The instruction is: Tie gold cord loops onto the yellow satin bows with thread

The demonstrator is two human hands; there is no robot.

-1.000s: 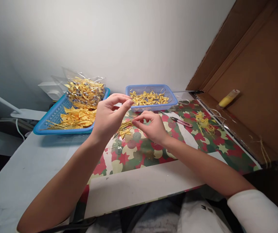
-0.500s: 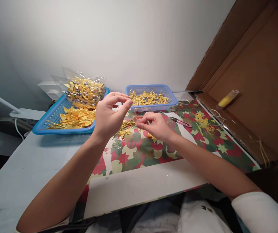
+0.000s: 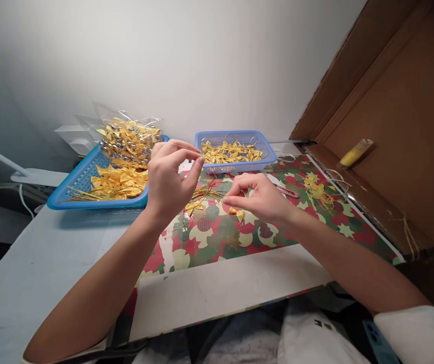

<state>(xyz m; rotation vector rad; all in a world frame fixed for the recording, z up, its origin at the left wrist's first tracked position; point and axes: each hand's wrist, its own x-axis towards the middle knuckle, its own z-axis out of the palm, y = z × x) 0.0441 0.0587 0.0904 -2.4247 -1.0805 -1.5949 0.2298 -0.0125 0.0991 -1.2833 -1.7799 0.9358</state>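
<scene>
Two hands work above the patterned mat (image 3: 217, 237): nearest, the right hand (image 3: 260, 198) pinches thumb and forefinger shut on what looks like a fine gold thread, a small yellow ribbon bow (image 3: 239, 214) dangling just under it, while the left hand (image 3: 171, 177), raised above the mat's far edge, nips the other end between its fingertips (image 3: 201, 161). Thread and bow look near weightless, limp and slippery, so I judge they are best held by a tight fingertip pinch close to the knot, not the loops. Beyond the mat sit loose gold threads (image 3: 202, 194), pink snips (image 3: 287, 191), a small blue basket (image 3: 266, 151) and a larger blue tray (image 3: 88, 174) of bows.
</scene>
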